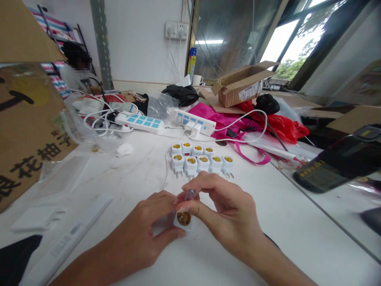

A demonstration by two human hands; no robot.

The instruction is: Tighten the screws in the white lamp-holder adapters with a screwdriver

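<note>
In front of me, my left hand is closed around a white plug-in lamp socket, its gold-coloured threaded opening turned up toward me. My right hand pinches a small clear bulb-like piece between thumb and fingertips, just above the socket's opening. The fingers partly cover this piece, so its exact kind does not show. Beyond my hands, several like white sockets with gold-coloured openings stand in two rows, some with plug pins pointing toward me.
White power strips and loose cables lie at the back. A cardboard box stands at left, near a long white strip. An open carton, red bags and a black device are at right. A person sits back left.
</note>
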